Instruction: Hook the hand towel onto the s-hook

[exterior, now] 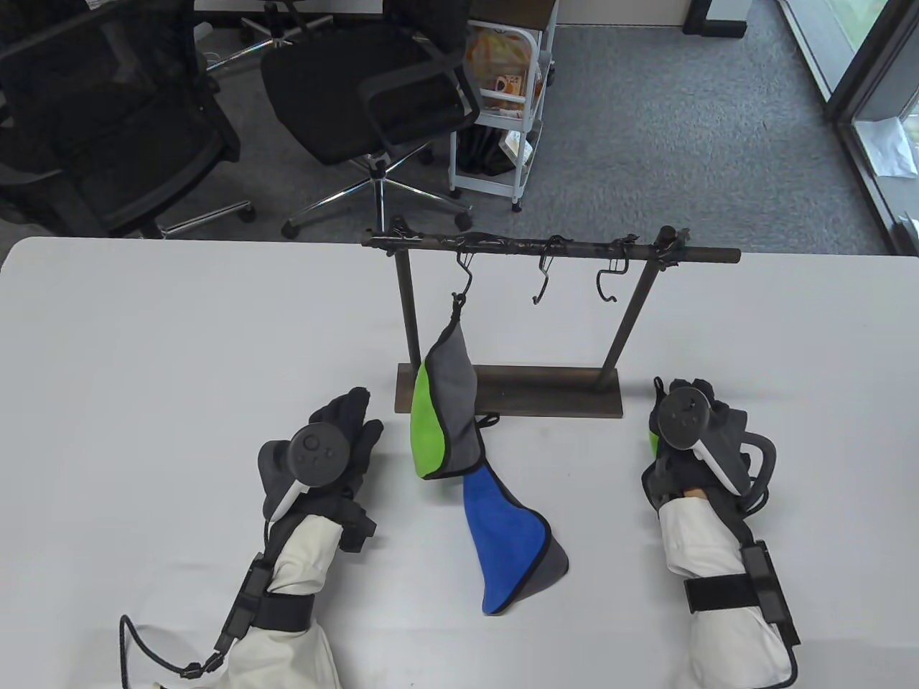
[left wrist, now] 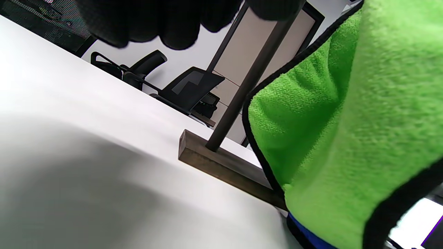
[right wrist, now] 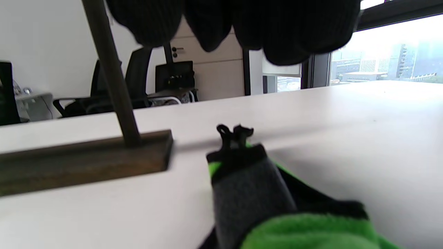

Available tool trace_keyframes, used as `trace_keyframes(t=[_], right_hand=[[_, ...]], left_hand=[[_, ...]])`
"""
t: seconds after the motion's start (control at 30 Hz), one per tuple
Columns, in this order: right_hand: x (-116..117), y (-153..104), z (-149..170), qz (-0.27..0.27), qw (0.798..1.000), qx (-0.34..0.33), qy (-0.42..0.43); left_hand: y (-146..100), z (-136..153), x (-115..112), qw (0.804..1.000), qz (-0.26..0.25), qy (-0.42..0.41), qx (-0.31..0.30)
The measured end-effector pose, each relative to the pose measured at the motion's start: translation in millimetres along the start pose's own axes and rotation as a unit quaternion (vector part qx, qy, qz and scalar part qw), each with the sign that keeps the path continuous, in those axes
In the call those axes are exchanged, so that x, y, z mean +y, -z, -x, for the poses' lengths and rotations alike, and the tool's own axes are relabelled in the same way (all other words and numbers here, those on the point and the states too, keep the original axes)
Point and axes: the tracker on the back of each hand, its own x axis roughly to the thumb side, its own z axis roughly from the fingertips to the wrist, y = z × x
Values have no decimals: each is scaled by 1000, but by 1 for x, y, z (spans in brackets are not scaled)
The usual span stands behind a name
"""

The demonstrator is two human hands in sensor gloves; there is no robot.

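Note:
A dark rack carries three s-hooks on its bar. A green and grey hand towel hangs by its loop from the left s-hook; it fills the right of the left wrist view. The middle s-hook and right s-hook are bare. A blue and grey towel lies on the table. My left hand rests open on the table left of the hanging towel. My right hand lies over another green and grey towel, whose black loop points at the rack; the fingers hang above it.
The white table runs wide to the left and right of the rack. The rack's right post and base stand just left of my right hand. Office chairs and a white cart stand beyond the far edge.

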Motion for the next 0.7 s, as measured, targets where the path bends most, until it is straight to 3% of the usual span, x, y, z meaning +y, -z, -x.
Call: trace_keyframes(t=[0.13, 0.37, 0.7], right_hand=[[28, 5, -4, -37, 998, 8, -51], [60, 9, 3, -128, 989, 39, -56], [60, 11, 7, -75, 992, 47, -84]], left_hand=[[-1, 1, -1, 1000, 0, 0, 2], [-3, 0, -1, 1000, -2, 6, 0], [-7, 1, -2, 1000, -10, 10, -1]])
